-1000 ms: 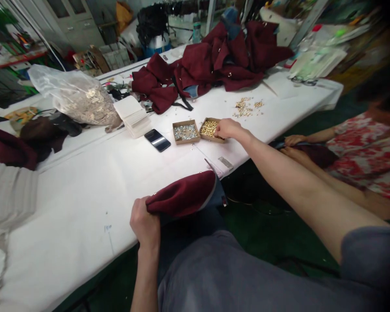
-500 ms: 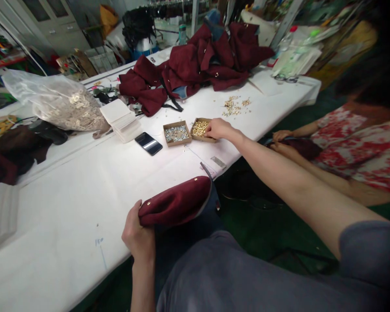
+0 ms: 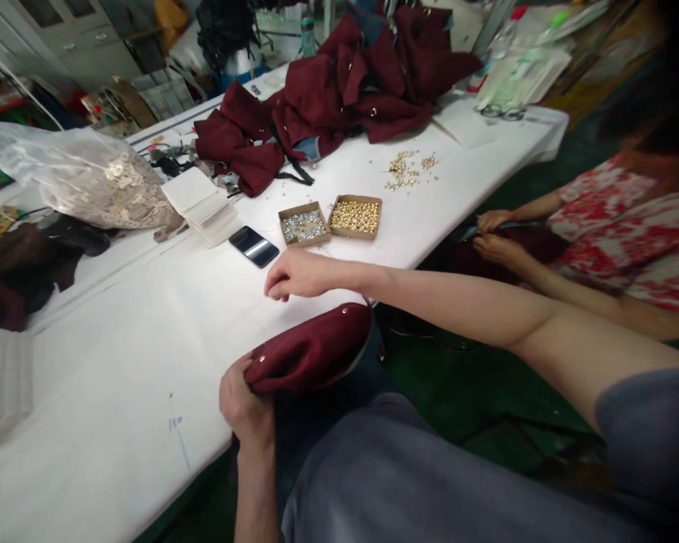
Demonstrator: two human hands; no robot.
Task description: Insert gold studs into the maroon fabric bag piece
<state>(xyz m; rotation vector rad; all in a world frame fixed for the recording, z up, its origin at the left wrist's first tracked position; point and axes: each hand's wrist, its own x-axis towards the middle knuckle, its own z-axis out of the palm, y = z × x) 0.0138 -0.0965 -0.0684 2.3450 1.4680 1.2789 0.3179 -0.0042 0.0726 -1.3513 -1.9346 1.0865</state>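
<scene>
Gripping the near end of a folded maroon cloth point(image 3: 311, 348), the left hand point(image 3: 243, 403) is pinning it at the table point(image 3: 118, 339) edge, fingers closed tight round the fabric. The cloth is lying partly on the table and partly over the lap, with small gold studs showing along its seam. The right hand point(image 3: 297, 275) is hovering just above the table between the cloth and a phone point(image 3: 253, 246), fingers curling narrow with tips drawn together; whether a stud is pinched there cannot be told. Beyond it, a box of gold studs point(image 3: 355, 216) and a box of silver studs point(image 3: 304, 225) are sitting side by side.

Judgement: stud fitting is in hand, at the stage between box and cloth. The next move is calling for a steadied cloth and exact placing on the seam. A co-worker's hands point(image 3: 495, 234) are working apart, off to the right.
</scene>
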